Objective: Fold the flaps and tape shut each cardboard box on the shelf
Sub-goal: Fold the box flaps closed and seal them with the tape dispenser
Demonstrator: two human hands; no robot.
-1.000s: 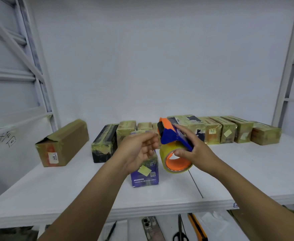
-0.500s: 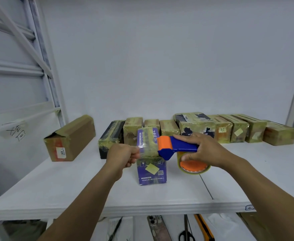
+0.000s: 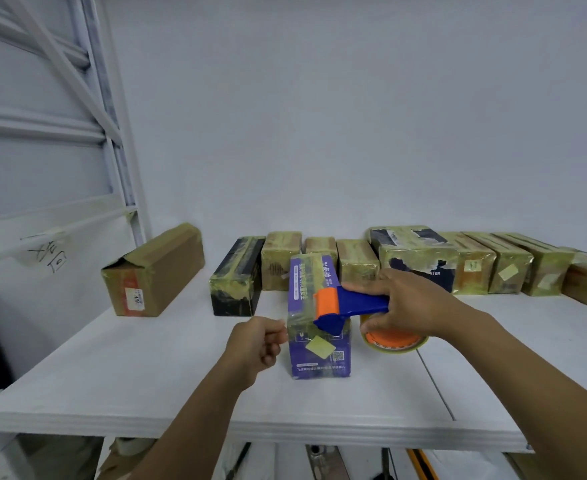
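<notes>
Your left hand (image 3: 255, 344) is curled shut, pinching the free end of the clear tape (image 3: 300, 323) at the left edge of the purple box (image 3: 320, 358), which stands upright near the front of the shelf (image 3: 146, 375). Your right hand (image 3: 410, 306) grips the blue handle of the tape dispenser (image 3: 347, 306). Its orange-and-blue head sits against the box's upper front, and the roll (image 3: 394, 341) hangs just to the right. Keep the strip taut and level and press the pinched end onto the box's left side first. Then draw the dispenser across so the tape lies flat. Slack would likely wrinkle, and so light a box may tip unless you brace it. Beyond, the shelf board is smooth and white. A brown carton (image 3: 157, 271) lies to the left, and a row of tape-wrapped boxes (image 3: 420, 258) lines the back. Behind them is a plain pale wall (image 3: 320, 116), with a white rack frame (image 3: 112, 133) at the left.
</notes>
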